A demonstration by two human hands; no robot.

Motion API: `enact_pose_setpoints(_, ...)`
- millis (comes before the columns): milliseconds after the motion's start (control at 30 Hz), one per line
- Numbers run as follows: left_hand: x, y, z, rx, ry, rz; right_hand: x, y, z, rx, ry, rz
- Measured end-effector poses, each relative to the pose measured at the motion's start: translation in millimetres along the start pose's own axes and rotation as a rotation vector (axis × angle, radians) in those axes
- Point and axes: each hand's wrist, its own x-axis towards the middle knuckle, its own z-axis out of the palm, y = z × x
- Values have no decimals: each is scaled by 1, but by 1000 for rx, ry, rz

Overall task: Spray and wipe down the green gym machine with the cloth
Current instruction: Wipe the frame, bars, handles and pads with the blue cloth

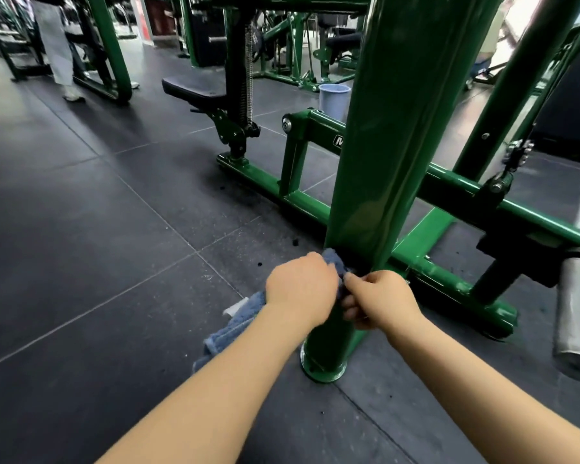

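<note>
Cloth [230,326], one blue terry towel, is bunched against the lower part of the single thick green post [399,135], its loose end trailing back left toward the floor. Left hand [300,284] grips it with curled fingers; right hand [380,298] pinches its front edge. That glossy round post rises nearly upright from a flanged foot on dark rubber tiles [81,229].

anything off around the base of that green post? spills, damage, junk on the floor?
Small black crumbs lie scattered on the floor left of the green post, beside the base rail; what they are is unclear. No damage shows on the paint. The left hand and right hand both grip the blue cloth against the post.
</note>
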Motion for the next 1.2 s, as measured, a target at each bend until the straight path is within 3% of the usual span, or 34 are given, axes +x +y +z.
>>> enact_pose_setpoints(100,9,-16,-16,-381,99,-252,-5,-9,-4,-125,156,-120)
enact_pose_setpoints(167,8,-5,-20,-408,163,-241,-8,-16,-7,-213,225,-171)
enact_pose_setpoints(267,4,27,-8,-236,70,-143,-12,-20,-9,-396,274,-209)
enact_pose_setpoints(367,14,29,-8,-220,-29,-161,-10,-16,-12,-418,289,-214)
enact_pose_setpoints(467,34,12,-15,-326,-225,-163,-7,-10,-14,-448,322,-243)
enact_pose_setpoints(567,53,-12,-15,-590,-407,-219,-5,-9,-13,-456,334,-267)
enact_pose_setpoints(767,49,-29,6,-822,-385,-172,-4,-8,-12,-442,333,-240)
enact_pose_setpoints(833,47,-29,3,-681,-351,-185,-4,-10,-11,-446,349,-224)
enact_pose_setpoints(900,37,-23,-2,-338,-244,-139,-3,-13,-9,-454,361,-205)
enact_pose_setpoints(967,18,-13,-3,-40,-24,-46,-5,-14,-8,-454,356,-199)
enact_pose_setpoints(1000,5,-8,-3,-1,67,-31,-5,-14,-7,-458,352,-203)
enact_pose_setpoints(1100,-24,5,-7,-207,245,-24,-7,-13,-9,-455,345,-241)
enact_pose_setpoints(1200,-34,17,-21,-750,309,-85,-13,-21,-13,-285,248,-184)
